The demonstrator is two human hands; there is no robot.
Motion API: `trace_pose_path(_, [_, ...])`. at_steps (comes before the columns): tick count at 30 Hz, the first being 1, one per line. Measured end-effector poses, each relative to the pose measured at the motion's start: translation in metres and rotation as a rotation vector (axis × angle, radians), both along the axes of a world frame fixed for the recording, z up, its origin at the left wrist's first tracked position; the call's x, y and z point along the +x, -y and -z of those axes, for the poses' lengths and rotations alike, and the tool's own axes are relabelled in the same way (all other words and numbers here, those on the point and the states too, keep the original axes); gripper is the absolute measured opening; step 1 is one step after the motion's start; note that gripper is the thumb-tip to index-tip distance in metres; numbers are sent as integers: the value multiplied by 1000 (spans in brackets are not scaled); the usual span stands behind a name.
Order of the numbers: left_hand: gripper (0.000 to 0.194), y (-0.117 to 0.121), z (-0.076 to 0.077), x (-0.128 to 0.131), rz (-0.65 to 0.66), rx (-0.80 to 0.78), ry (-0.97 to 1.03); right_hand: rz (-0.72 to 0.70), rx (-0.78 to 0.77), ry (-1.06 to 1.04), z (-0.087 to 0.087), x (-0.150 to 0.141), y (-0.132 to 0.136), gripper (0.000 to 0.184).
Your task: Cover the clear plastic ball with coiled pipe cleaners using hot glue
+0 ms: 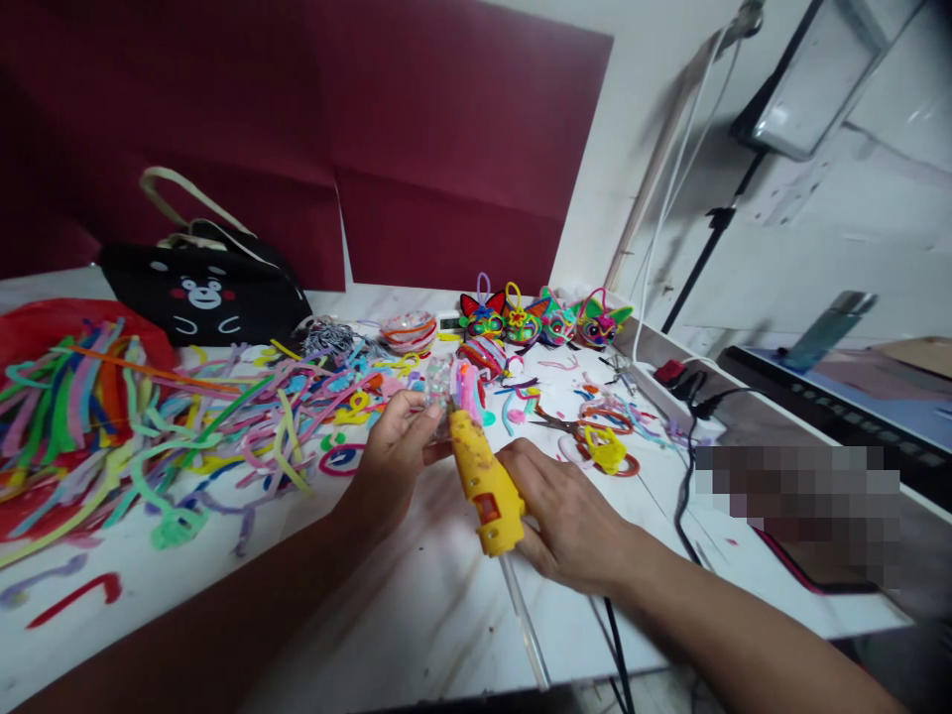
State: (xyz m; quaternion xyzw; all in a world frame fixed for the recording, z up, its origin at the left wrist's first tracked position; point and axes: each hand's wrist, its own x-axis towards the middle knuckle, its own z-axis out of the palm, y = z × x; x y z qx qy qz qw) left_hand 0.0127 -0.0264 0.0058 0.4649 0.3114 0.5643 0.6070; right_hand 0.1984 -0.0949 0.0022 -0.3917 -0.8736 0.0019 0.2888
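My right hand (561, 506) is wrapped round the handle of a yellow hot glue gun (482, 476), and a clear glue stick (525, 615) sticks out of its back end. Closed on the side of a clear plastic piece (437, 382) is my left hand (394, 446). Pink and pastel pipe cleaner strips (467, 389) cover part of that piece. The nozzle is at the piece, though whether it touches cannot be made out. Just behind lies a ball-shaped piece (482, 355) wrapped in red and pink pipe cleaners.
Loose pipe cleaners (253, 416) spread over the left of the white table. Colourful animal-head ornaments (525, 322) stand at the back. Scissors (572, 426) lie right of the glue gun. A black bag (208, 297) stands back left; a power strip (673, 387) and cables lie right.
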Motion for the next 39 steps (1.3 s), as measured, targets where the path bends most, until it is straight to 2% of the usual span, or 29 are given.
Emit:
trace_pose_path(13, [29, -2, -1, 0, -1, -24, 63, -39, 5, -33, -1, 0, 0, 19])
trace_pose_path(19, [29, -2, -1, 0, 4, -11, 92, -4, -57, -36, -3, 2, 1, 14])
trace_pose_path(32, [26, -3, -1, -1, 57, -20, 90, -101, -126, -181, -7, 2, 0, 9])
trace_pose_path(39, [27, -2, 0, 0, 39, 24, 64, -55, -45, -99, -4, 3, 0, 16])
